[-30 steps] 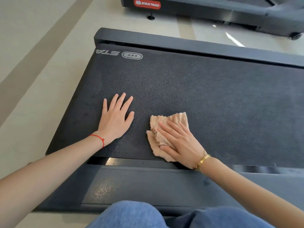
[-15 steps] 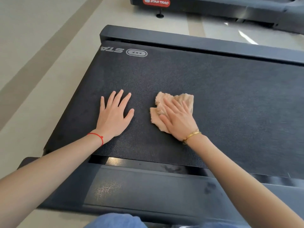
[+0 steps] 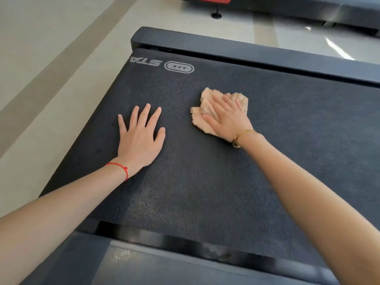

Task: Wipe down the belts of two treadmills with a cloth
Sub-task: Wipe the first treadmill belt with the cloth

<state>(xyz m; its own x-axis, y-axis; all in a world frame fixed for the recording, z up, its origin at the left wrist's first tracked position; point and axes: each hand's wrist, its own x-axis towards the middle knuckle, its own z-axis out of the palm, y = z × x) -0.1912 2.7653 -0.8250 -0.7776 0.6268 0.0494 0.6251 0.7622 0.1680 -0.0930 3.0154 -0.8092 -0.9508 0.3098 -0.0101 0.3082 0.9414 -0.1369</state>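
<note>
On the near treadmill's dark belt [image 3: 205,182], the right hand [image 3: 228,118] has pushed the tan cloth [image 3: 207,112] farther toward the far rail than a second ago, fingers flat on it. Beside it, the left hand [image 3: 139,138] stays pressed flat with fingers spread, while white upside-down lettering [image 3: 146,62] reads "STA".

Probably a gym: two treadmills [image 3: 226,182] on pale flooring [image 3: 51,68]

I see a belt [image 3: 205,182] of dark, matt, finely grained rubber with a printed pale logo [image 3: 178,67]. The cloth [image 3: 205,108] looks soft, nubby terry, beige and crumpled. The side rails [image 3: 246,48] look like smooth, satiny dark plastic or painted metal. The floor [image 3: 51,68] is pale, smooth and faintly glossy.
</note>
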